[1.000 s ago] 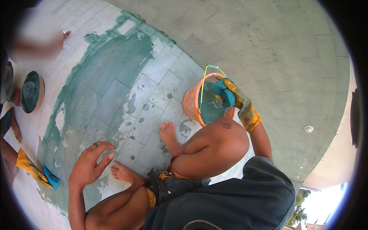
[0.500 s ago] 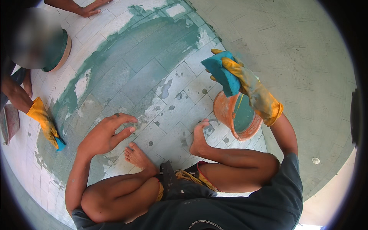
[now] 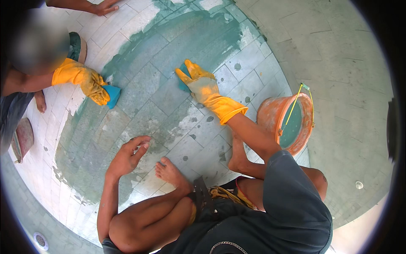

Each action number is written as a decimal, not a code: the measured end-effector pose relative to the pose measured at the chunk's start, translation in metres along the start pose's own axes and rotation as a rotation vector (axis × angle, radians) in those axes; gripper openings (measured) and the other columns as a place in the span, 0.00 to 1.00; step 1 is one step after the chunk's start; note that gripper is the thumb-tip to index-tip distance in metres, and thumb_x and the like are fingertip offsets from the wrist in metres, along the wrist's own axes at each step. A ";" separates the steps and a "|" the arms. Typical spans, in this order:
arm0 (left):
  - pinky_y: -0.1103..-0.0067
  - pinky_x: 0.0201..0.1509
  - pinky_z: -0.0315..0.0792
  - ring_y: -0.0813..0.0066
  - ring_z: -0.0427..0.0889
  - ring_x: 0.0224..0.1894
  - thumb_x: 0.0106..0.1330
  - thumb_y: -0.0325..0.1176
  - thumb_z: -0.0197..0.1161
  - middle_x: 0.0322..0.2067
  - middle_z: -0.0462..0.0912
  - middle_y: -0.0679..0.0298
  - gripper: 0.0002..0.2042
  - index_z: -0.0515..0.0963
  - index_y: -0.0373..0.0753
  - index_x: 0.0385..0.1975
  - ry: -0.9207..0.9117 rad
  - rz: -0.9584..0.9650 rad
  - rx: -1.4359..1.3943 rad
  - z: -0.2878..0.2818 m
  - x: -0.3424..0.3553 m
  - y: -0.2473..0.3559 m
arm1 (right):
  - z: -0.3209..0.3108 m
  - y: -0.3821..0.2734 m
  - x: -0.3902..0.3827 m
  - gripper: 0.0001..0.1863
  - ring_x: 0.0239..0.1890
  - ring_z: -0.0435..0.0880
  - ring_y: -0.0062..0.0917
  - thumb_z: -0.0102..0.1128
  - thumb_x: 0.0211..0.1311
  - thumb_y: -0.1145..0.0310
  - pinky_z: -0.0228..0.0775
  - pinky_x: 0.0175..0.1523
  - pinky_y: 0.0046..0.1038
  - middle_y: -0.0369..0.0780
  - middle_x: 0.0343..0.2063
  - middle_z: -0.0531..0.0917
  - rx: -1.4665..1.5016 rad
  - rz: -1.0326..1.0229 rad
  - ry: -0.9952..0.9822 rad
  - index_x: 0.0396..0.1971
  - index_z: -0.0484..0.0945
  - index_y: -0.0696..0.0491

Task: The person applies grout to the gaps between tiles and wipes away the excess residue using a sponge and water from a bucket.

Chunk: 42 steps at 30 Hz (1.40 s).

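Note:
My right hand (image 3: 205, 91), in a yellow rubber glove, presses a blue-green sponge (image 3: 183, 78) onto the tiled floor. Most of that sponge is hidden under the palm and fingers. Around it, the grey tiles (image 3: 139, 86) carry a wet green smear with streaky edges. My bare left hand (image 3: 128, 155) hovers beside my left knee, loosely curled, its thumb apart from the fingers and nothing in it. An orange bucket (image 3: 270, 113) holding greenish water stands to the right of my right arm, its yellow handle (image 3: 292, 111) raised.
A co-worker at the left presses another blue sponge (image 3: 112, 96) with a yellow-gloved hand (image 3: 86, 82); their bare hand (image 3: 105, 7) rests on the floor. Beside them are a second bucket (image 3: 83, 51) and a reddish container (image 3: 24, 137). A round drain (image 3: 41, 241) lies lower left.
My right hand has brought its sponge from above the bucket down and left onto the tiles. The co-worker's gloved hand has moved up and right with its sponge. My left hand has lowered slightly.

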<state>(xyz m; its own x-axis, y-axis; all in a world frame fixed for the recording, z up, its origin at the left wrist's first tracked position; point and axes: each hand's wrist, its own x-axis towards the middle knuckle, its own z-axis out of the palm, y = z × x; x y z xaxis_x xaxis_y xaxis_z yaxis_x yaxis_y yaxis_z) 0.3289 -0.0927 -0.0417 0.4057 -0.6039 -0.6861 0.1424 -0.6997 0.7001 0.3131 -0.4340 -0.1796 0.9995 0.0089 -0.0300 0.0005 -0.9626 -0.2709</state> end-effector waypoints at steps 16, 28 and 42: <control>0.74 0.59 0.72 0.70 0.80 0.55 0.78 0.38 0.55 0.52 0.82 0.60 0.16 0.75 0.39 0.59 0.237 -0.027 -0.155 -0.013 -0.049 -0.046 | -0.031 0.077 0.040 0.41 0.63 0.75 0.44 0.62 0.51 0.74 0.71 0.64 0.37 0.46 0.71 0.64 -0.155 0.267 0.119 0.69 0.66 0.34; 0.77 0.59 0.69 0.74 0.77 0.53 0.78 0.41 0.55 0.50 0.82 0.62 0.18 0.74 0.39 0.60 0.070 -0.103 -0.212 0.027 -0.009 -0.095 | -0.011 -0.100 0.026 0.43 0.69 0.69 0.43 0.66 0.53 0.72 0.65 0.68 0.37 0.49 0.73 0.60 0.205 0.034 -0.011 0.71 0.62 0.37; 0.76 0.58 0.71 0.73 0.79 0.52 0.77 0.39 0.56 0.49 0.83 0.61 0.16 0.76 0.38 0.58 0.260 -0.158 -0.318 0.049 -0.027 -0.132 | 0.024 -0.017 0.073 0.39 0.66 0.73 0.41 0.56 0.55 0.76 0.69 0.66 0.35 0.45 0.71 0.65 0.037 -0.127 0.141 0.68 0.67 0.34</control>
<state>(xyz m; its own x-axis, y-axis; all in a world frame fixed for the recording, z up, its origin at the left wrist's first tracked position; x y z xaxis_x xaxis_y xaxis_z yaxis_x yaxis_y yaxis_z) 0.2547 -0.0030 -0.1254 0.5643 -0.3547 -0.7455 0.4751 -0.5989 0.6446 0.3850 -0.4104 -0.2006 0.9860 0.0897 0.1409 0.1288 -0.9454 -0.2995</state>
